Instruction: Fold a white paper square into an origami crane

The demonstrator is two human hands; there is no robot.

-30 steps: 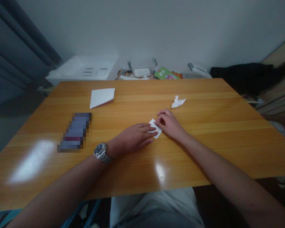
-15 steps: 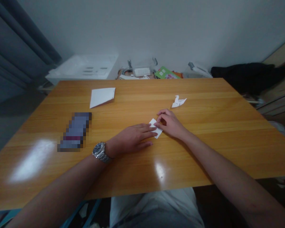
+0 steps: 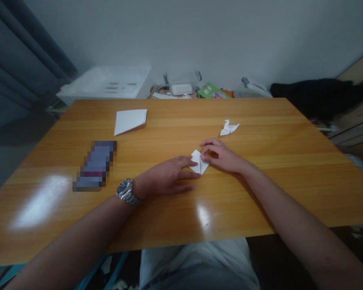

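Since the earlier frame, the right hand (image 3: 225, 157) is shifted slightly rightward, and more of the folded paper (image 3: 203, 166) is exposed, with a crease now visible down its middle. The paper is kept flat on the table (image 3: 260, 137), between the two hands. Its right part is grasped between the right thumb and forefinger, apparently so that a small flap can be handled precisely. By the left hand (image 3: 161, 177) nothing is gripped: its fingers are spread, and the paper's left side is pressed by them, presumably so that slipping is prevented. A watch (image 3: 127, 191) is worn on the left wrist. Beyond the right hand, a paper bird (image 3: 229, 129) is stood upright, perhaps left within sight for reference. Farther left, a white sheet (image 3: 129, 121) and a pixelated dark object (image 3: 95, 165) are laid well apart from the paper, seemingly so that working room is left.
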